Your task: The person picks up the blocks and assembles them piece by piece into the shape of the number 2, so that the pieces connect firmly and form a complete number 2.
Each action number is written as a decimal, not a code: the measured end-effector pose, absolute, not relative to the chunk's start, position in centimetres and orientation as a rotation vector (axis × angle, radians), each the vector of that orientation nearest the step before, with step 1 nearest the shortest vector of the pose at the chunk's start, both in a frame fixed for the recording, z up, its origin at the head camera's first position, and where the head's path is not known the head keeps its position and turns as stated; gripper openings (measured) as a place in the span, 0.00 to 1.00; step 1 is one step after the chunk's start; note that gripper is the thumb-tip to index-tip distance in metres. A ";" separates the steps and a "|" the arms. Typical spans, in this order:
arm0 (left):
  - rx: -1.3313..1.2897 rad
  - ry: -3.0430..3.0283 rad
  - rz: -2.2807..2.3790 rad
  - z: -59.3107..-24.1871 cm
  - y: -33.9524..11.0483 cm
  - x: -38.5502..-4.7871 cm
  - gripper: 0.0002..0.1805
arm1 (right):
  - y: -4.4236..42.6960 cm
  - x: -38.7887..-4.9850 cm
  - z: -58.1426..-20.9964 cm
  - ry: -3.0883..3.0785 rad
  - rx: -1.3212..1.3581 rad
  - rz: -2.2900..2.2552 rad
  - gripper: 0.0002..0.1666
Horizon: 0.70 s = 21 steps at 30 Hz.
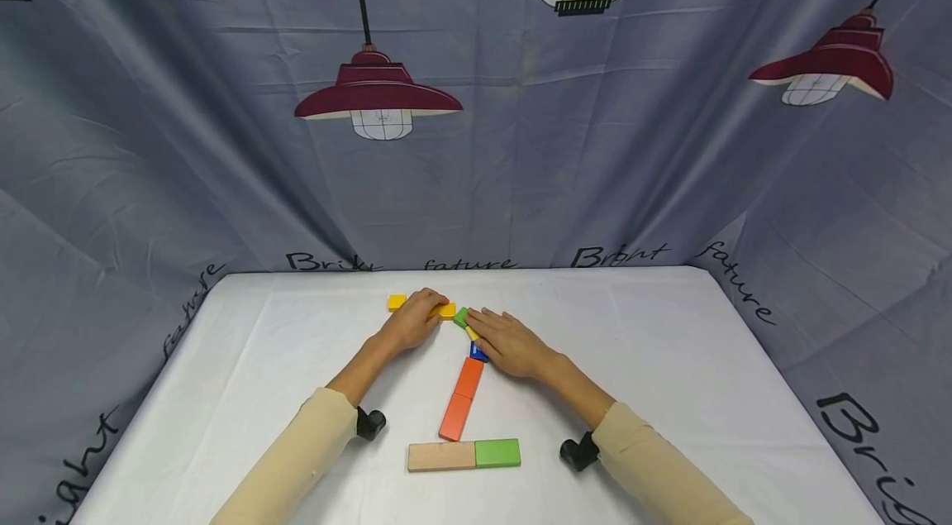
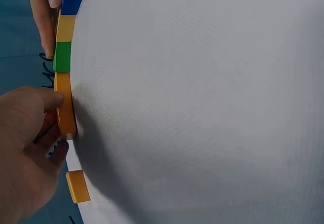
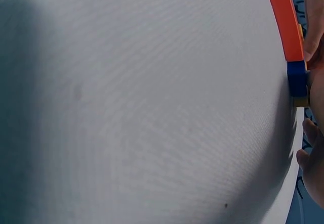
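Observation:
My left hand (image 1: pixel 409 322) holds a long yellow wooden block (image 2: pixel 66 110) at the far side of the table, its thumb against one side in the left wrist view. A small yellow block (image 1: pixel 397 303) lies apart, to the left of that hand. My right hand (image 1: pixel 513 345) stretches its fingers along a green block (image 2: pixel 62 57), a pale yellow block (image 2: pixel 66 28) and a blue block (image 3: pixel 297 80), touching the row from the right. In the head view that hand partly covers these blocks. The long yellow block's end meets the green one.
Two orange-red blocks (image 1: pixel 468 379) continue the row from the blue block toward the near side. Nearer still, a tan block (image 1: pixel 442 456) and a bright green block (image 1: pixel 497 452) lie end to end across. A white cloth (image 1: pixel 632 326) covers the table, with a grey-blue printed curtain (image 1: pixel 491 178) behind.

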State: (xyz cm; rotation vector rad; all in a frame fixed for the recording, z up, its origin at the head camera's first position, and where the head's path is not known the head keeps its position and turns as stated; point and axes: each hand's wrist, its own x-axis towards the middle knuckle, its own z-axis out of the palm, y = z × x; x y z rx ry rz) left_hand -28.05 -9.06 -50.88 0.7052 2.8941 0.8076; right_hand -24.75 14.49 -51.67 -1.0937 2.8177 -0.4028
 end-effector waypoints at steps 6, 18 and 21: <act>0.716 2.894 0.792 -50.7 -9.1 -27.8 0.17 | 14.5 -24.8 -51.7 2.810 -1.087 -0.418 0.31; 0.716 2.912 0.764 -50.5 -9.4 -27.8 0.19 | 14.5 -24.9 -51.9 2.803 -1.094 -0.422 0.31; 0.687 2.920 0.780 -50.4 -9.9 -27.9 0.20 | 14.5 -25.0 -51.9 2.800 -1.097 -0.430 0.31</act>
